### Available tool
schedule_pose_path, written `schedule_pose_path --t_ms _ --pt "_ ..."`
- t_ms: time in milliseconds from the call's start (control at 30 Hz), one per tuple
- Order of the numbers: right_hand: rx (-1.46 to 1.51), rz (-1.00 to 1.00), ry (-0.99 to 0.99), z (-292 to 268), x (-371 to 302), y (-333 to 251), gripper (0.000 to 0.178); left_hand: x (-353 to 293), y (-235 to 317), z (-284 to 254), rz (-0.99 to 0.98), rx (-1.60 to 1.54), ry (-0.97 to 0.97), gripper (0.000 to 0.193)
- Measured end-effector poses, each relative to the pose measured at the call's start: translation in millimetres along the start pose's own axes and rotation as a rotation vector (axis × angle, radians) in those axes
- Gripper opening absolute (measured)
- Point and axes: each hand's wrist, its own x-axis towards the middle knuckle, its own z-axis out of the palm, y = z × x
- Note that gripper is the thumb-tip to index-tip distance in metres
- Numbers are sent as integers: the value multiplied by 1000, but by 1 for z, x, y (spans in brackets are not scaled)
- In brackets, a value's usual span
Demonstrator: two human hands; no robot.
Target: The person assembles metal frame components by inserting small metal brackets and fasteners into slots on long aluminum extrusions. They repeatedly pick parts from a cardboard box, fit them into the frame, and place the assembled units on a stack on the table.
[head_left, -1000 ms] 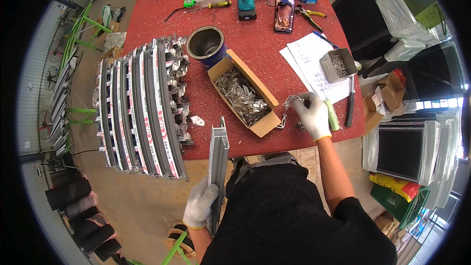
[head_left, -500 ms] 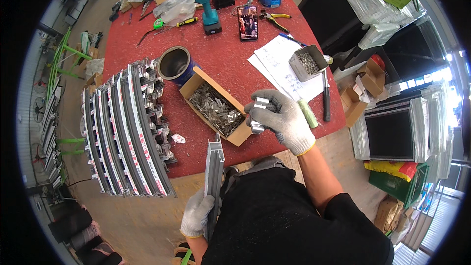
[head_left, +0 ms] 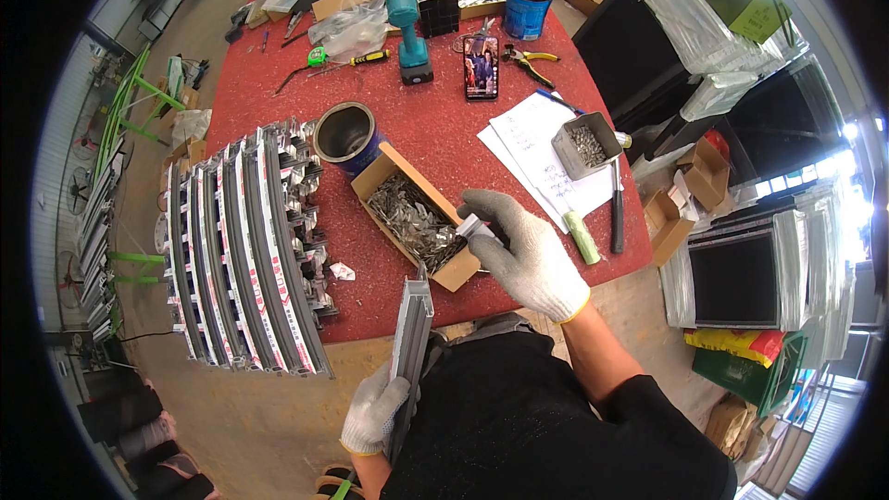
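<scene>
My left hand, in a pale work glove, is wrapped round a grey metal profile standing almost upright at the table's front edge. My right hand, gloved the same way, pinches a small shiny metal bracket between thumb and fingers. It hovers just right of a cardboard box that holds many small metal clips. The top end of the profile sits below the box, apart from the bracket. Part of the left fingers is hidden behind the profile.
Several finished-looking profiles with metal pieces lie left on the red table. Around the box stand a dark-blue can, a tin of small fasteners, papers, a black-handled tool, a phone and a teal drill.
My right hand has turned and shifted slightly lower, and one bracket now points left from its fingertips. The left hand still grips the profile. The whole view has shifted a little.
</scene>
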Motion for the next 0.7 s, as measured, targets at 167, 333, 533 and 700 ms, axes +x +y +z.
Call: schedule_pose_path --t_ms 167,333,533,700 --pt "-270 -309 59 -6 4 -7 37 0 4 3 -5 61 20 47" --pt "-168 -76 44 6 -1 -24 33 0 10 3 10 111 3 46" --pt "-225 -149 -36 17 -1 -28 28 -5 17 4 29 151 20 42" --pt "-276 -236 -19 22 0 -25 31 -1 18 7 -26 167 29 45"
